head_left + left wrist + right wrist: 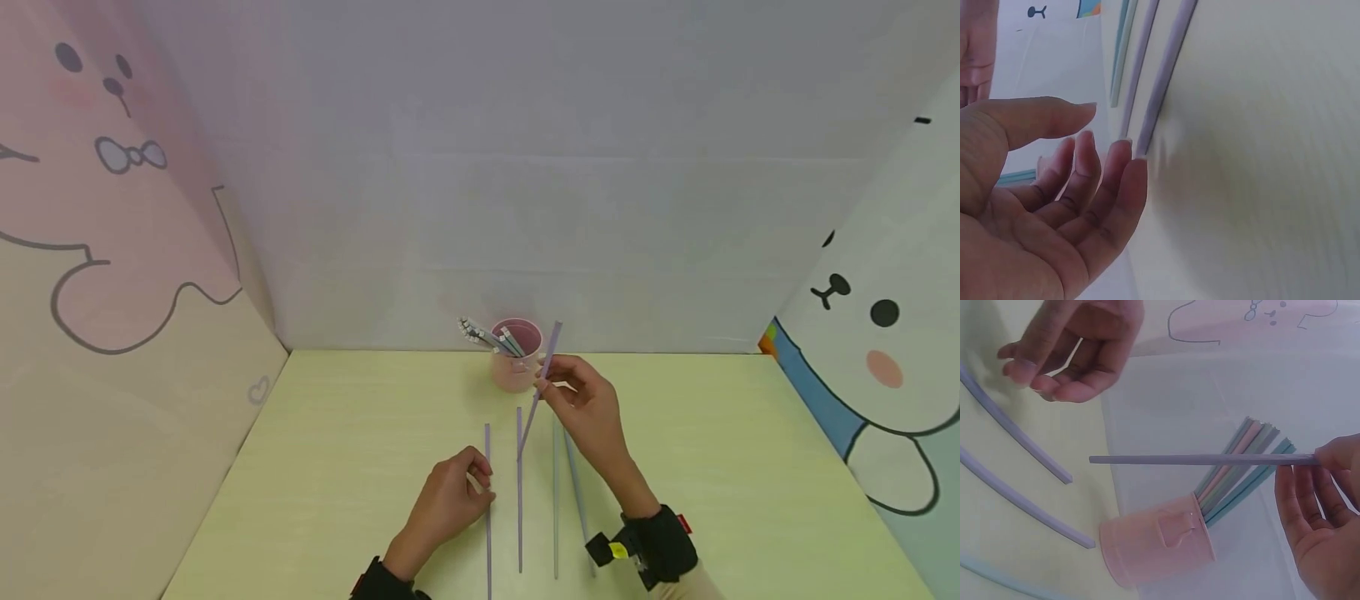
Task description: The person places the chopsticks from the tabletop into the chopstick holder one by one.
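My right hand (592,412) pinches a purple chopstick (1197,460) between thumb and fingers near its upper end. The stick slants down over the table, its lower tip close to a second purple chopstick (520,517). My left hand (450,498) has loosely bent fingers, thumb apart, with nothing between them. It hovers beside the leftmost purple chopstick (489,554), fingertips near it in the left wrist view. To the right lie a pale green chopstick (556,508) and a blue-green chopstick (576,483), the latter slightly angled.
A pink mug (510,377) stands near the table's back edge, just beyond my right hand. Several chopsticks (1235,465) in pink, grey and teal lean out of it. Cartoon-printed sheets rise on both sides and a pale sheet (480,208) behind the light table (337,450).
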`<state>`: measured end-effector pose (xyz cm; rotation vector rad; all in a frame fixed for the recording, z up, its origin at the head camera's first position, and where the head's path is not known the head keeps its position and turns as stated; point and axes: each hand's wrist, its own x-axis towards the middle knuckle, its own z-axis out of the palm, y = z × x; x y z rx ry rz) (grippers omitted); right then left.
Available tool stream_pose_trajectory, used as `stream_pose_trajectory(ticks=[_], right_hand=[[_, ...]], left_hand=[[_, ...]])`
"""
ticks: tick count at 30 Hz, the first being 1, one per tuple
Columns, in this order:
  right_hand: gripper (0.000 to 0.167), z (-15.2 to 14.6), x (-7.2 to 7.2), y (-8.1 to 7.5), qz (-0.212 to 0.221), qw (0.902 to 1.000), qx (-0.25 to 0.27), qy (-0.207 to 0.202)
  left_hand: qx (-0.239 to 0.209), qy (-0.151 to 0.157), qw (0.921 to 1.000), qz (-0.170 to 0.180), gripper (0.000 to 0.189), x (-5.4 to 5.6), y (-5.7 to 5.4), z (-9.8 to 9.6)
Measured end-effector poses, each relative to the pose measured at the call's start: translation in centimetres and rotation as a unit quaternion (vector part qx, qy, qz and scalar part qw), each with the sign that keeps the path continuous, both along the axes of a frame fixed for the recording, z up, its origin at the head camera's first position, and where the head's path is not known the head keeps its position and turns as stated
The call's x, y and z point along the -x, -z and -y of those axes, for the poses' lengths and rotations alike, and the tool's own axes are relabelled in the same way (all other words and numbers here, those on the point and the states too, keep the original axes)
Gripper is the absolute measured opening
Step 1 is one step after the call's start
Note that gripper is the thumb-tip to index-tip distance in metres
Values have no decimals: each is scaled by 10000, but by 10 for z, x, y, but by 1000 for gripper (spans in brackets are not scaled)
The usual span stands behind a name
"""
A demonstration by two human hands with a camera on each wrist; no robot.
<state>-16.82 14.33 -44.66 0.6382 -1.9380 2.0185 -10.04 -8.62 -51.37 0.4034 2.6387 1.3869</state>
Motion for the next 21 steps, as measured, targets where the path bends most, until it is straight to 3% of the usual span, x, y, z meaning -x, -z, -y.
stream_pose_trajectory(ticks=[11,21], right_hand=[[28,-7,17,-22,-366,9986,306,249],[27,-7,24,-37,-630,9958,10,665]], left_hand=[[855,-386,9938,-598,35,1,16,-6],[1534,-769,9842,-434,36,-2,17,-3]])
